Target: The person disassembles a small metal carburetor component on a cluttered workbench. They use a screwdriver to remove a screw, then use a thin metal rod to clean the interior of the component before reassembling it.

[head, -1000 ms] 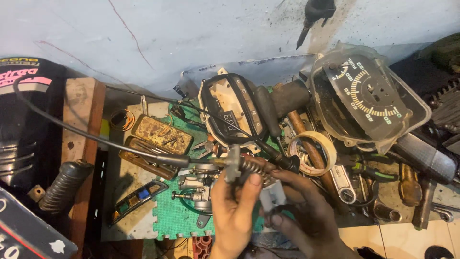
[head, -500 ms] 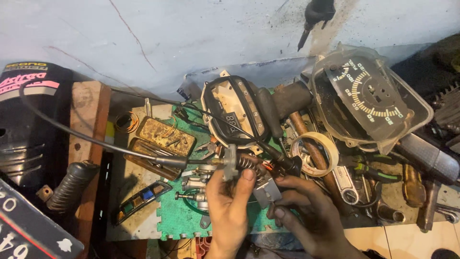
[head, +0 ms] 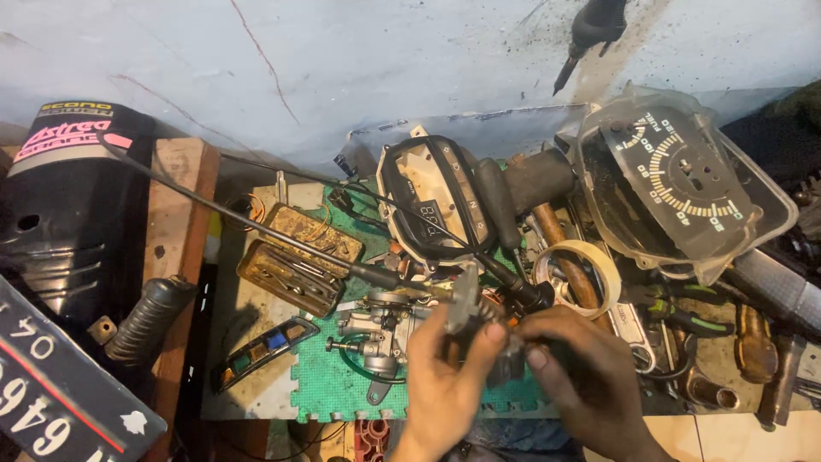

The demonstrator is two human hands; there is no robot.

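Small grey metal part (head: pixel 466 301) (cable-fitted) held upright.

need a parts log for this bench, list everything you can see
carburettor: 1, silver, on the green mat
green mat: 1, bench centre
small metal part: 1, grey, held in both hands
cable: 1, black, from left to the hands
open tin: 1, rusty, left of mat
speedometer: 1, clear cover, upper right
meter housing: 1, black and cream, centre
tape roll: 1, cream, right of centre
rubber grip: 1, black, left
left hand: on the part
right hand: on the part
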